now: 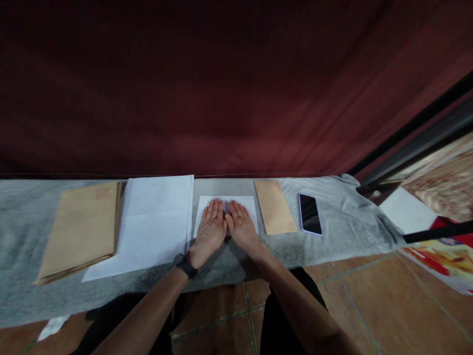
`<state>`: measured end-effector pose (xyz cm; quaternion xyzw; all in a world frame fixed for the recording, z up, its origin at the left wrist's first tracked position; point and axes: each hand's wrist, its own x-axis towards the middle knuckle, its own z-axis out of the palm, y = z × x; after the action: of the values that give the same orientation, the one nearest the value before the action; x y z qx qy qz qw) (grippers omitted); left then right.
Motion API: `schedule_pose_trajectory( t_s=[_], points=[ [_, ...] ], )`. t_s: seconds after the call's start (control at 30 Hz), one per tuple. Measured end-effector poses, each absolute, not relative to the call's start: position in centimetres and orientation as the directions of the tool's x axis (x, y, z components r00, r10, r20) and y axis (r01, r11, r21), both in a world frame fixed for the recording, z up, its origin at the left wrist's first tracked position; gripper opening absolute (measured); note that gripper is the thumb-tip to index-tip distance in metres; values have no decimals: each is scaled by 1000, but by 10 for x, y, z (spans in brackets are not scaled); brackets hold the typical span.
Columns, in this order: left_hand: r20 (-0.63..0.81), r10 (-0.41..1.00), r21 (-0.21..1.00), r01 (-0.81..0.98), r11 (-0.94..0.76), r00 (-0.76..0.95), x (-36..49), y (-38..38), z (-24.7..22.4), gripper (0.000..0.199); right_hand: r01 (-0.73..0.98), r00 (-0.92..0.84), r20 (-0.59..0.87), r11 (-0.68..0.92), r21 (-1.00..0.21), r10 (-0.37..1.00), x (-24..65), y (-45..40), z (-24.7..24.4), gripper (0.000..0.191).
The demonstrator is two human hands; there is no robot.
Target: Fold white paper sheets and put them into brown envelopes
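A white sheet of paper [239, 199], apparently folded, lies on the grey cloth in front of me. My left hand [212, 224] rests flat on its left half, fingers stretched out. Beside it, my right hand [241, 224] presses flat on the right half, and the two thumbs nearly meet. Both palms hide much of the sheet. Just right of it lies a single brown envelope [275, 207]. Larger white sheets [158, 217] are stacked to the left, with a faint crease across the top one.
A pile of brown envelopes [83, 222] overlaps the white sheets at the far left. On the right lies a phone [310, 214] with a dark screen. The grey cloth [347, 217] covers a narrow surface, backed by a dark red curtain [236, 98]. Tiled floor [399, 296] shows below.
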<state>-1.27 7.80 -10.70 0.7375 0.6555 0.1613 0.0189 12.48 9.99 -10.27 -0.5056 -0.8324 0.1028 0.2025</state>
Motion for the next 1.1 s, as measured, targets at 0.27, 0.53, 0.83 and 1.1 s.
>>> schedule_pose_trajectory(
  t_s=[0.27, 0.53, 0.83, 1.1],
  points=[
    [167, 984, 181, 980, -87, 57, -10, 80, -103, 60, 833, -410, 216, 460, -307, 886, 129, 105, -108, 53],
    [169, 986, 180, 983, -35, 4, -14, 83, -102, 60, 865, -358, 210, 407, -294, 910, 129, 110, -108, 55],
    [140, 987, 165, 984, 61, -85, -20, 86, -107, 63, 893, -327, 256, 386, -231, 910, 137, 113, -114, 58],
    [112, 989, 153, 985, 75, -93, -20, 84, -104, 63, 903, -323, 333, 393, -171, 886, 147, 108, -119, 60]
  ],
)
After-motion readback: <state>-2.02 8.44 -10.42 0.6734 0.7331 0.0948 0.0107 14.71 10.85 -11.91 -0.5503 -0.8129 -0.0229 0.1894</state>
